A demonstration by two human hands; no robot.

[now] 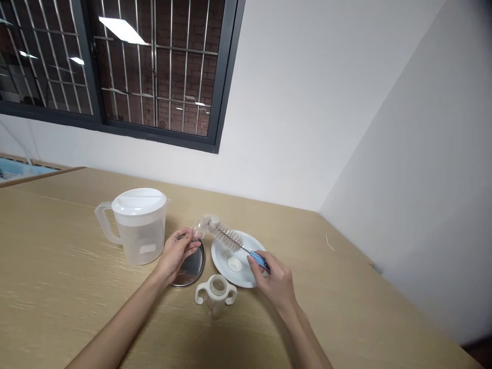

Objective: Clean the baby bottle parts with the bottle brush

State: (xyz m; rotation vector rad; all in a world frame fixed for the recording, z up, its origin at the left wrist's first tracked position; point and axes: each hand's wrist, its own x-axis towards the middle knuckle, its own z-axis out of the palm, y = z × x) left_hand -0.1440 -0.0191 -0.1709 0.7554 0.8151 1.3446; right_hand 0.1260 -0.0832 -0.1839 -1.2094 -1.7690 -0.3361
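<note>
My left hand [177, 254] is closed round a small clear bottle part [200, 226], holding it up over a round metal tray [191, 266]. My right hand [273, 278] grips the blue handle of a bottle brush [229, 238]. The brush's white bristles point left, with the tip at the mouth of the clear part. Below the brush lies a white plate [246, 274] with a small white ring [234, 264] on it. A baby bottle with two handles [215, 293] stands on the wooden table [77, 287] in front of the plate.
A translucent plastic pitcher [137, 225] with a white lid stands left of my left hand. The table runs to a white wall at the back and right. A barred window [154, 66] is above. A small light sliver [329, 243] lies at the right.
</note>
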